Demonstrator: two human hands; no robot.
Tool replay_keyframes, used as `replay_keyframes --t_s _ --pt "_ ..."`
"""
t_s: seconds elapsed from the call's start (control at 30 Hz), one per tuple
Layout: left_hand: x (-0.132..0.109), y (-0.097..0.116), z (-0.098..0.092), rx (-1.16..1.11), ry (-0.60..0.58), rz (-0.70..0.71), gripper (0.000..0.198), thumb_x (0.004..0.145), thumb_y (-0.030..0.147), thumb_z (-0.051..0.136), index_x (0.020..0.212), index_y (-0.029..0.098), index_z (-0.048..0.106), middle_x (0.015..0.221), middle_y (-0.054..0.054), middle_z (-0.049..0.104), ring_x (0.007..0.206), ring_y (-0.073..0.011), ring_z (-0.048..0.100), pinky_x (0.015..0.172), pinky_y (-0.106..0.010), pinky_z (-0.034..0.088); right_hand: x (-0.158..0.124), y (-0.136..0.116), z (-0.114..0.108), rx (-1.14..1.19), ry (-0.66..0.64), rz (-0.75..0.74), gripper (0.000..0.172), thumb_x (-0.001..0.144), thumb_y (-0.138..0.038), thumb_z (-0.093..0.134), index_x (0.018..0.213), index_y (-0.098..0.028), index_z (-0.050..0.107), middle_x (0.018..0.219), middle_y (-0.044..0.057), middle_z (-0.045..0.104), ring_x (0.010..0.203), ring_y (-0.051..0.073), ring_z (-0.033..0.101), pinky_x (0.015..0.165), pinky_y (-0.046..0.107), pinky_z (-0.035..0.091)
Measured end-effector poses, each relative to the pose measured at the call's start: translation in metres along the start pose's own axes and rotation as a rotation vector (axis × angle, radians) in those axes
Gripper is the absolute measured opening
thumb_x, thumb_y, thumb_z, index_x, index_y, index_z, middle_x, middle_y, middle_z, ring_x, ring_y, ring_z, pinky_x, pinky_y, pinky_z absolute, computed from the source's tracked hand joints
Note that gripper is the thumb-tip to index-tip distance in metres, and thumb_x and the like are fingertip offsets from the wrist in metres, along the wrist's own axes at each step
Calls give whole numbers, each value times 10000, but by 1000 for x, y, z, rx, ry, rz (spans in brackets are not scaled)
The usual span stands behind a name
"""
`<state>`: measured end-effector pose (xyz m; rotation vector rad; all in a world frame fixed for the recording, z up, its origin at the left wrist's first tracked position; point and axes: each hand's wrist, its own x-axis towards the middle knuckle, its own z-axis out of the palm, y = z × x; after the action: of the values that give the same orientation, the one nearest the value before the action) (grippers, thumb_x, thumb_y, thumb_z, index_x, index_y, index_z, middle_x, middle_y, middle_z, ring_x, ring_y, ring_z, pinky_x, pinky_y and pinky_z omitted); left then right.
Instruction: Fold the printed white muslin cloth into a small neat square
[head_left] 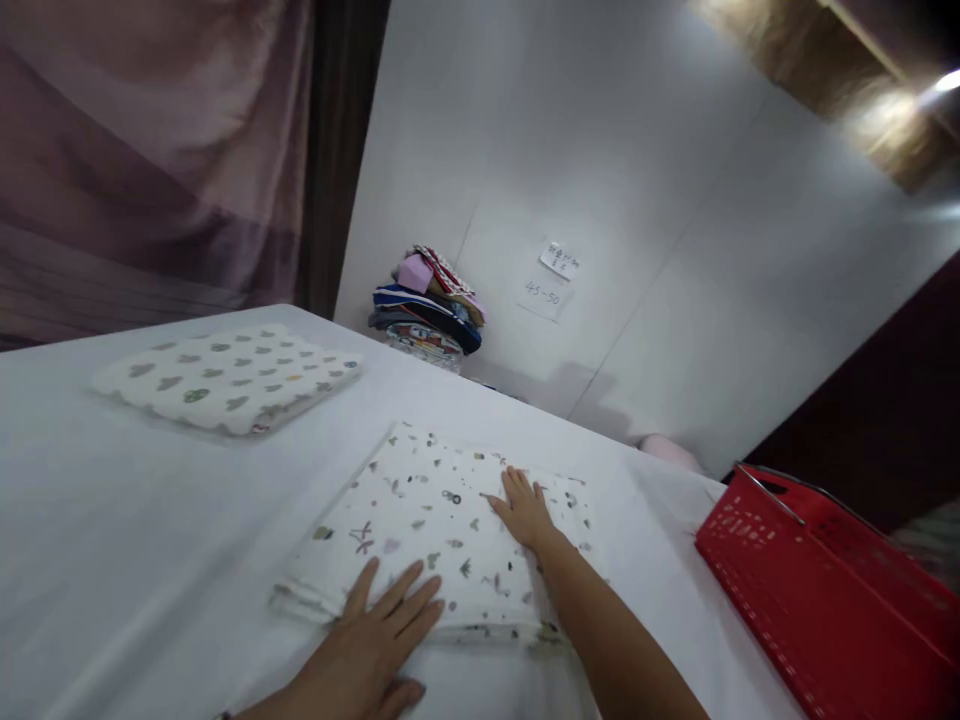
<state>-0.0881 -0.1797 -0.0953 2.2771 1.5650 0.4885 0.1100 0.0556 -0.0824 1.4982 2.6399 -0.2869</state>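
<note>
A white cloth with small printed figures [427,510] lies folded flat on the white-covered table [187,520]. My left hand [375,630] rests on its near left edge with the fingers spread. Farther right, my right hand [523,508] lies on the upper right part of the same cloth, its fingers apart. Neither hand grips anything. A second folded cloth, white with grey heart-like prints [232,375], lies at the far left of the table, apart from both hands.
A red plastic basket [832,600] with a metal handle stands at the right. Beyond the table's far edge is a stack of folded fabrics [431,305] against the grey wall. Paper notes [559,260] hang on that wall, and a pinkish curtain [150,150] hangs at the left.
</note>
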Motion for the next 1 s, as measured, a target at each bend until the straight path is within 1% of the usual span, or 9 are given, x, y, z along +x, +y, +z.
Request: replay_keyframes --t_s 0.13,0.23,0.3,0.4,0.5,0.6,0.7,0.93,1.0 --pt "4 -8 15 31 -4 19 683 794 363 598 1397 431 283 1459 -7 329 1358 -335 242 1066 -672 66 -3 11 -4 25 30 -43 708 917 -601 192 1474 -165 166 1539 45 76 1414 196 23 1125 439 35" --pt "6 -11 21 75 38 -9 679 771 347 611 1385 415 329 1454 -12 339 1356 -344 242 1066 -673 42 -7 28 -3 -24 113 87 703 922 -587 190 1470 -146 183 1539 70 85 1414 208 10 1120 450 11" --pt "6 -10 19 83 24 -11 715 747 299 620 1384 431 322 1453 -1 336 1353 -353 245 1064 -680 61 -8 40 0 -13 97 188 707 919 -591 187 1467 -142 194 1537 76 97 1413 217 32 1116 466 35" --pt "5 -7 12 53 -13 11 717 756 291 612 1384 451 304 1450 9 335 1345 -357 261 1062 -685 102 -7 51 1 35 59 194 710 910 -602 191 1463 -156 213 1534 68 121 1410 217 83 1112 463 91" --pt "3 -5 7 49 10 -4 662 802 339 580 1391 438 294 1459 12 323 1358 -335 240 1072 -673 82 -11 61 0 21 96 195 695 921 -574 187 1459 -136 224 1535 82 117 1411 216 67 1114 442 83" --pt "2 -6 8 40 -11 18 645 833 375 553 1406 422 260 1471 8 303 1370 -324 210 1067 -679 53 -17 75 2 -48 168 311 697 927 -555 191 1461 -108 201 1537 104 97 1412 224 23 1109 455 67" --pt "1 -7 9 38 -20 22 644 856 354 527 1420 410 221 1485 10 271 1383 -313 171 1068 -679 34 -20 86 6 -41 127 399 706 920 -568 188 1461 -114 197 1537 101 106 1410 228 57 1093 472 137" --pt "0 -5 6 4 -21 42 587 898 413 468 1435 353 239 1498 -27 253 1393 -304 143 1084 -647 -20 -34 91 14 -75 152 389 667 922 -546 207 1459 -151 224 1538 80 110 1408 230 71 1103 490 116" --pt "0 -4 5 8 -29 43 572 904 422 450 1434 341 250 1499 -29 251 1393 -308 144 1079 -656 -13 -41 91 15 -58 149 393 670 919 -550 211 1463 -157 212 1537 73 118 1408 227 84 1098 484 156"
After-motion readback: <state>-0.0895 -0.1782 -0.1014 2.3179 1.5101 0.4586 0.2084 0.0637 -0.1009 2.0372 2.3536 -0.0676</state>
